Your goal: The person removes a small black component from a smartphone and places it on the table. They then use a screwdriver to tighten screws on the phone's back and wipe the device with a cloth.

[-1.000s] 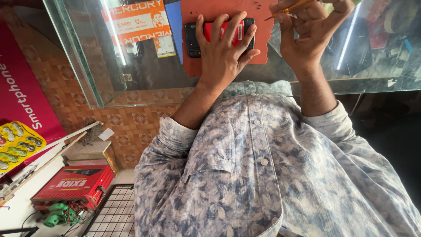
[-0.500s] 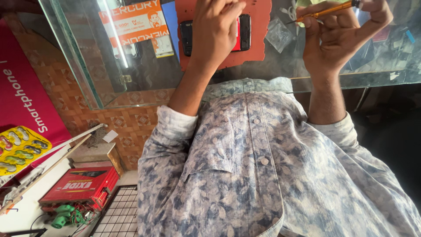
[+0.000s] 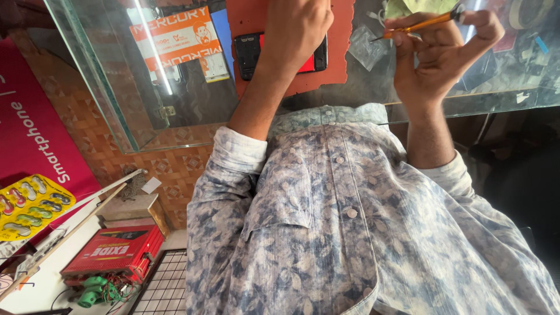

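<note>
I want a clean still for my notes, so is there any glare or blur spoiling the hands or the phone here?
Head view: sharp overall; white tube-light streaks glare on the glass counter; left hand covers the phone; right hand holds the orange screwdriver, crisp.

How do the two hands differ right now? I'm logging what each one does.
The left hand lies flat, pressing a red and black phone onto the orange mat; the right hand is raised off the glass counter, pinching a thin orange screwdriver. Both come from rolled-up floral sleeves.
</note>
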